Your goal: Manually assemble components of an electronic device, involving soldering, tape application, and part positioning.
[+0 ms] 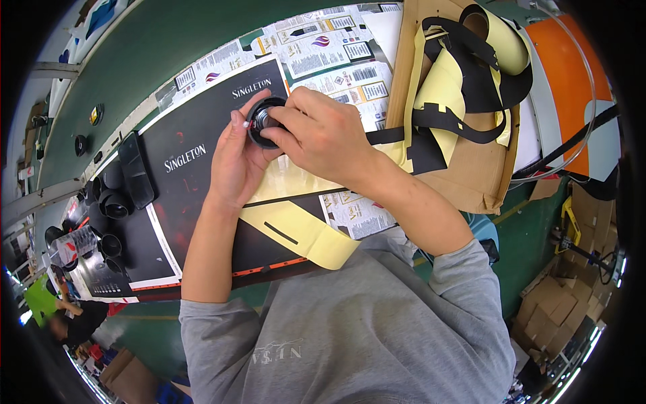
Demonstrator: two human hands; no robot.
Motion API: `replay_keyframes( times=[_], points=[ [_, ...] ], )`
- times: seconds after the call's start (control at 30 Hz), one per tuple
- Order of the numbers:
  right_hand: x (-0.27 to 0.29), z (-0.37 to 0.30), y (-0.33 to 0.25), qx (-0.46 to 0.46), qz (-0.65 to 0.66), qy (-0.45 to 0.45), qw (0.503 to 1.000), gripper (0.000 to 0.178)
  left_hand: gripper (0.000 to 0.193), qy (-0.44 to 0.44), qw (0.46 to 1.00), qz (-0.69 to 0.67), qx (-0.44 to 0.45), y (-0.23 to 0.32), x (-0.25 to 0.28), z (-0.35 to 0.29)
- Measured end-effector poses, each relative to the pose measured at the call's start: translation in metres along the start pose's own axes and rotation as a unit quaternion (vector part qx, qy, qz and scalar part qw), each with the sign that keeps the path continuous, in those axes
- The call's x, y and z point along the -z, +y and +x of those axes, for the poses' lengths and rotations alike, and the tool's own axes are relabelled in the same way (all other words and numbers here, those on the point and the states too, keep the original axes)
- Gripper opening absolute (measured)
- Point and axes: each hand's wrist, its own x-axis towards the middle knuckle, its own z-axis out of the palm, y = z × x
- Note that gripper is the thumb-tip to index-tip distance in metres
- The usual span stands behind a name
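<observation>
Round black plastic-looking cup (260, 128), up over a flat black board (188, 192), cupped in the left hand (235, 160) and pinched at the mouth by the right hand (326, 131), likely being worked inside, next needing steady holding.

Printed sheets (185, 182) on workbench (149, 116)

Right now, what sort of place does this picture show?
Probably a factory workshop: an open cardboard box holds black and yellow strips, black round parts sit clustered, and cartons lie around a green floor.
</observation>
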Motion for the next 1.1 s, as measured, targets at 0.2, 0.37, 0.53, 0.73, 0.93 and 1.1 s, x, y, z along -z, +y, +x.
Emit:
replay_keyframes(
  times=[0.2,0.37,0.53,0.73,0.93,1.1],
  points=[
    [-0.002,-0.001,0.004,0.007,-0.009,0.011,1.0,0.015,0.057,0.009,1.0,0.019,0.002,-0.001,-0.001,0.0],
    [-0.004,-0.001,0.003,-0.016,-0.016,0.019,1.0,0.017,0.055,0.026,0.999,0.03,0.0,0.0,-0.006,0.001],
    [-0.001,0.002,0.004,-0.06,-0.013,0.018,0.998,0.021,0.051,0.023,0.999,0.02,-0.027,-0.001,-0.008,0.001],
    [0.005,0.007,0.019,-0.3,0.315,0.005,0.9,0.022,0.05,0.023,0.998,0.041,-0.044,0.004,-0.008,-0.001],
    [0.016,0.014,0.015,-0.416,0.467,-0.166,0.762,0.04,0.053,0.004,0.996,0.073,-0.046,0.005,-0.009,-0.004],
    [0.01,0.012,0.015,-0.416,0.478,-0.211,0.744,0.038,0.053,0.076,0.986,0.142,-0.035,0.013,-0.008,-0.003]
  ],
)
